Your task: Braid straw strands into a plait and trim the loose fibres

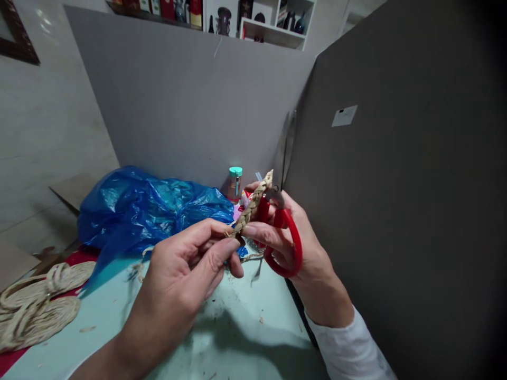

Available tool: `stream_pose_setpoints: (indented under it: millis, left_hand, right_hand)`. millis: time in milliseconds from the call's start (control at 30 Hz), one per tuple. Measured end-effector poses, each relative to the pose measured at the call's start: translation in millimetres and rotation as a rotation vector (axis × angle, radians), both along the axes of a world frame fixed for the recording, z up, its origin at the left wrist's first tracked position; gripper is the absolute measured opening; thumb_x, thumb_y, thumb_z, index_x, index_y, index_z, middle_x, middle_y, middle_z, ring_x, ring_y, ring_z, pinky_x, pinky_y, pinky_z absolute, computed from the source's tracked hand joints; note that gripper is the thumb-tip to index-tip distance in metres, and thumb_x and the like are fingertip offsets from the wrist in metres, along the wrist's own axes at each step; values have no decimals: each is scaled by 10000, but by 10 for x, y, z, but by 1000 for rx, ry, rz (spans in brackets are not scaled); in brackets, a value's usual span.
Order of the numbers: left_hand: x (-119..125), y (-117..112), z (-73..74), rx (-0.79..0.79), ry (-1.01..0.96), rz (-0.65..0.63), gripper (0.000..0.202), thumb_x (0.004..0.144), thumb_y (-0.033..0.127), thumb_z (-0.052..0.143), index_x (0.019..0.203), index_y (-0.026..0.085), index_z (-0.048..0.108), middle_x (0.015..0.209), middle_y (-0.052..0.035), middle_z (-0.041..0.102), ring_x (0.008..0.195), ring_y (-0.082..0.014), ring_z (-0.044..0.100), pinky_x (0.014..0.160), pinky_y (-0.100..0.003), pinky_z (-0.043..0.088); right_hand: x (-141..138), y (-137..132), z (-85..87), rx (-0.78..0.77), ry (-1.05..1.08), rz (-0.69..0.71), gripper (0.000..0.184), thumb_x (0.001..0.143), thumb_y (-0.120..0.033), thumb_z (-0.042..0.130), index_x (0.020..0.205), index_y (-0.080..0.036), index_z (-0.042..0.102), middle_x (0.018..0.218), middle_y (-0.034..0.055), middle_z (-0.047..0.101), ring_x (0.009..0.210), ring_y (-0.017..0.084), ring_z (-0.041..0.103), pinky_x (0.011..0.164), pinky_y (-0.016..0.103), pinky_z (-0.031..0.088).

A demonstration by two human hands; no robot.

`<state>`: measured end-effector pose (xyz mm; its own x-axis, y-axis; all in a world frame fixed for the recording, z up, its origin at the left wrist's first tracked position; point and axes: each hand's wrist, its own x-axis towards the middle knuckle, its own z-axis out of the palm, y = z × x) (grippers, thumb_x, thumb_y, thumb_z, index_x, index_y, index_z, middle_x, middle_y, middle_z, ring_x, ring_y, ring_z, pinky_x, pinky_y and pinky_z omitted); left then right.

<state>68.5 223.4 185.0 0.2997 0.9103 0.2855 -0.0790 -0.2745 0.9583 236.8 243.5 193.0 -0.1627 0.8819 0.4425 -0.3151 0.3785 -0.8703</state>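
A short braided straw strip (pixel 251 208) slants up and to the right between my hands, above the table. My left hand (pixel 190 264) pinches its lower end between thumb and fingers. Red-handled scissors (pixel 295 245) hang on the fingers of my right hand (pixel 299 232), whose thumb also presses against the braid. The scissor blades are mostly hidden behind the hand and the braid. Bundled coils of braided straw cord (pixel 39 303) lie at the left on the table.
A crumpled blue plastic bag (pixel 154 211) lies behind my left hand. A jar with a turquoise lid (pixel 235 182) stands by the grey back panel (pixel 190 105). A dark panel (pixel 396 184) rises close on the right. Straw scraps dot the pale green tabletop (pixel 233 327).
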Motion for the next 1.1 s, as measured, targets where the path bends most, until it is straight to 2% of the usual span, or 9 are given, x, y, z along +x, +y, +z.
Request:
stream_pose_setpoints:
  millis: [133,333,467,600,867,933,1100]
  left_hand:
    - [-23,40,23,3,14,-19,216,918,357,627,777,196,656,641,25,652,426,-37,338,394,-166,252]
    - [-22,38,63,37,73,-33,212,924,323,625,770,196,697,661,32,653,464,-41,440,464,-164,365]
    - [-15,21,70,-15,49,14,221,912,314,624,739,192,682,641,28,658,422,-37,408,437,-180,331]
    - [-27,23,60,14,83,17,227,904,343,623,740,194,676,604,21,624,404,-48,362,398,-195,289]
    - [-46,49,71,127,154,93,184,893,281,639,723,223,680,574,51,615,418,-50,365,405,-190,290]
    - [-53,69,72,106,132,64,197,907,298,632,734,219,686,596,46,622,435,-50,357,409,-194,279]
    - [-85,126,23,-74,2,-125,166,948,350,605,888,229,702,730,24,686,480,-48,393,456,-193,310]
  right_hand:
    - [-41,-14,7,-11,22,-30,453,677,-227,875,997,-262,557,788,-53,663,702,137,653,670,283,558]
    - [-5,-4,6,-23,28,-122,406,695,-256,859,926,-239,525,790,-43,632,695,138,630,633,282,526]
    - [2,10,-11,-23,-56,-112,393,726,-289,843,976,-256,541,799,-39,645,695,153,641,632,300,532]
    - [-54,-22,-19,1,-59,-98,472,702,-300,860,1057,-285,551,804,-42,657,709,165,666,634,313,563]
    - [-102,-32,-9,-3,-2,-174,426,690,-263,862,938,-255,515,737,-62,657,649,130,645,623,281,554]
    - [-97,-17,-9,-5,-11,-197,425,683,-278,863,923,-253,513,720,-64,638,634,134,636,596,283,542]
    - [-67,6,0,0,-28,-221,384,700,-300,849,901,-250,526,723,-47,615,587,127,584,524,281,492]
